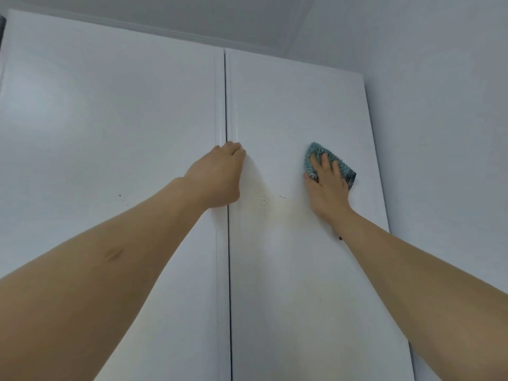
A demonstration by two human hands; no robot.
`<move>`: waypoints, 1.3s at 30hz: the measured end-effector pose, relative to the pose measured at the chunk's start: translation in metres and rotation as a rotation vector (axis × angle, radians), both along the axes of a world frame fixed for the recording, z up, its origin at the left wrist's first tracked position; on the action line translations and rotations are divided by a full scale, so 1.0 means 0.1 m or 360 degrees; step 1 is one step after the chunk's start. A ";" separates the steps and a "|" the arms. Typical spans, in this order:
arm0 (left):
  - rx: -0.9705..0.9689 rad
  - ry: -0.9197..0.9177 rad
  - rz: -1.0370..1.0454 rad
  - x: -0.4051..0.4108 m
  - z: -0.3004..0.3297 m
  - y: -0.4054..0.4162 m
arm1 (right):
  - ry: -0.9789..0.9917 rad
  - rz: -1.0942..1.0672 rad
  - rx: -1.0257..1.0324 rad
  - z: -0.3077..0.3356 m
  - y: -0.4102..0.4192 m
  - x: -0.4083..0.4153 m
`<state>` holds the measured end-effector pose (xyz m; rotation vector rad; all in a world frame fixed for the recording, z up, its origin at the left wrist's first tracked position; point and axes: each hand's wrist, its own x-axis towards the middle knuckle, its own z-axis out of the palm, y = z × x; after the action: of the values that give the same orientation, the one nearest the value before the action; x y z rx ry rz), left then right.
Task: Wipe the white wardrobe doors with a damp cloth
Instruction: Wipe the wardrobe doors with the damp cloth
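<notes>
Two tall white wardrobe doors fill the view, the left door (110, 127) and the right door (288, 105), split by a dark vertical gap. My right hand (328, 185) presses a teal knitted cloth (320, 154) flat against the upper part of the right door, fingers spread over it. My left hand (217, 174) sits at the gap, its fingers curled against the inner edge of the right door. Small dark specks and a faint yellowish smudge (264, 200) mark the right door between my hands.
A white ceiling moulding (143, 28) runs above the doors. A plain white wall (439, 133) stands close to the right door's outer edge. Tiny dark specks (119, 194) dot the left door.
</notes>
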<state>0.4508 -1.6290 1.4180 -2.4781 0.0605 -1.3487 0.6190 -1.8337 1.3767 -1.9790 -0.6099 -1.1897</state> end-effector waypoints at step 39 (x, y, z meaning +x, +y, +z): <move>0.0315 0.0148 0.0410 0.04 -0.58 0.01 | -0.0540 0.0016 -0.0953 -0.93 0.72 -0.52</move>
<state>0.4553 -1.6282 1.3596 -2.2898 -0.0969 -1.0675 0.5670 -1.7621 1.2841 -2.2547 -1.2674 -1.4717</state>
